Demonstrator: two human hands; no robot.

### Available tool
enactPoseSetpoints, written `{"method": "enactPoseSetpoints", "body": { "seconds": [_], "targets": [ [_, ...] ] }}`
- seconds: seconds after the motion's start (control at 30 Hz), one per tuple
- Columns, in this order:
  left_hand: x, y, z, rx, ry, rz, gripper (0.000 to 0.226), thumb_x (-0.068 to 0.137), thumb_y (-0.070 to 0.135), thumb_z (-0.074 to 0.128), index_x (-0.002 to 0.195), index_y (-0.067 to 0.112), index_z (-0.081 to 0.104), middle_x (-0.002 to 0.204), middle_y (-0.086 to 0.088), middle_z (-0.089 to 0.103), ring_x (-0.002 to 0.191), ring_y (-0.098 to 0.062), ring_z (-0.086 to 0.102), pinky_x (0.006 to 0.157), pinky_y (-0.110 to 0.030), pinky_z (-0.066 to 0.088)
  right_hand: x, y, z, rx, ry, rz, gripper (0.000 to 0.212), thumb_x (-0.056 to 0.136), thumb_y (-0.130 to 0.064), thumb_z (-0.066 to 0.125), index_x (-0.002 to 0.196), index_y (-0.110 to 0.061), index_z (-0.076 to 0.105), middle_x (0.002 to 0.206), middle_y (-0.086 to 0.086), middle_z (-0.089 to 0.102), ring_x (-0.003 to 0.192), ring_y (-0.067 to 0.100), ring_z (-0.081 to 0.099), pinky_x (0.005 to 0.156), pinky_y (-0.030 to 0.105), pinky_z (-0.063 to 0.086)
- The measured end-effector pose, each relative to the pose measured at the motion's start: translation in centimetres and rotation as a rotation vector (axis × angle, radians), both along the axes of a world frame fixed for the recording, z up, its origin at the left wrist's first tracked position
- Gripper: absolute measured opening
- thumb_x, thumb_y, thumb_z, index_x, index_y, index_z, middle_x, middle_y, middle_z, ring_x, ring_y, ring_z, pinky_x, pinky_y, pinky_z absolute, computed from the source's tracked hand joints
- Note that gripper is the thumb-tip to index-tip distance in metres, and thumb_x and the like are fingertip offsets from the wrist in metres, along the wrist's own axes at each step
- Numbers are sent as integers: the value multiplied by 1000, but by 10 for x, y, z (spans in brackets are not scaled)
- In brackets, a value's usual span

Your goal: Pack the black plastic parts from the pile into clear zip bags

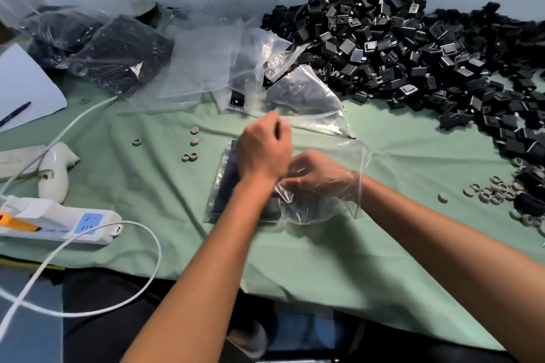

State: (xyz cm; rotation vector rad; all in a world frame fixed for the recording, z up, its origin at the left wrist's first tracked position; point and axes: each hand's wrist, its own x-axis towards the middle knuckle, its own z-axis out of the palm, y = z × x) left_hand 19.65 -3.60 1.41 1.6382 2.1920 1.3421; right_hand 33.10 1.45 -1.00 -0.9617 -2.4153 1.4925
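Clear bag is being loaded: right hand is inside it, grip unclear; left hand pinches its edge. Next likely needs more parts.

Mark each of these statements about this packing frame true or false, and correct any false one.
1. The pile of black parts lies at the far right of the green cloth. True.
2. The right hand is inside the clear bag in front of the person. True.
3. The left hand rests flat on the power strip. False: it is raised over the bag, fingers curled; the strip lies apart at the left.
4. Filled bags lie at the far left. True.
5. The pen lies in the pile. False: it lies on white paper at the left.
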Motion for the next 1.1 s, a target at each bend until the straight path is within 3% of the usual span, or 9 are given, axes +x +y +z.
{"method": "enactPoseSetpoints", "body": {
  "seconds": [0.1,0.2,0.43,0.6,0.73,0.8,0.9,1.03,1.1],
  "targets": [
    [-41,-2,-24,-83,76,104,17,98,18,54,86,9,63,95,-12,65,92,-31,53,76,-39,39,1,-1,-2,-30,9,0,16,93,-19,77,106,-10,78,93,1,79,80,8,71,74,22,54],
    [-55,-3,-41,-185,164,37,15,96,21,55,97,12,67,110,-10,63,108,-32,48,89,-42,42,-4,-4,-4,-30,5,-10,13,90,-22,81,97,-11,79,89,3,79,82,16,73,77,32,59],
    [-54,-1,-53,-257,268,-35,16,98,30,50,103,19,60,111,-4,62,107,-26,47,88,-40,34,-4,-8,-7,15,6,-2,16,86,-25,83,97,-14,81,90,11,78,88,38,73,84,54,59],
    [-54,-3,-52,-247,265,-44,14,99,28,48,102,19,60,110,-3,63,106,-26,48,89,-41,36,4,-7,-13,-106,62,-31,25,83,-25,85,98,-6,80,91,17,78,77,22,69,85,55,58],
    [-52,-4,-52,-244,302,-41,13,99,28,48,102,20,58,108,-3,62,105,-26,48,87,-41,34,1,-7,-12,-31,28,-14,19,88,-24,82,100,-10,81,92,18,77,79,26,68,85,57,58],
    [-51,-4,-53,-242,326,-34,12,98,28,48,102,21,56,107,-4,62,104,-26,48,85,-39,32,-4,-8,-10,-5,21,-15,22,88,-33,81,101,-16,81,91,17,77,80,31,69,83,51,58],
    [-49,-4,-54,-241,360,-28,11,98,28,48,102,21,55,106,-4,62,102,-26,48,82,-37,28,-12,-12,-9,112,-33,-30,21,84,-45,82,95,-28,82,80,8,75,66,15,60,72,40,55],
    [-49,-5,-52,-248,353,-31,11,99,27,47,101,21,55,106,-4,62,102,-26,48,84,-40,33,-14,-10,-7,140,-58,-16,10,83,-39,84,88,-32,81,75,-2,74,63,7,57,65,32,52],
    [-49,-6,-51,-254,333,-31,11,100,26,46,101,20,56,107,-4,63,103,-27,48,86,-42,36,-12,-8,-7,105,-53,3,6,84,-34,84,85,-32,79,67,-15,71,58,-1,56,59,21,47]
  ]
}}
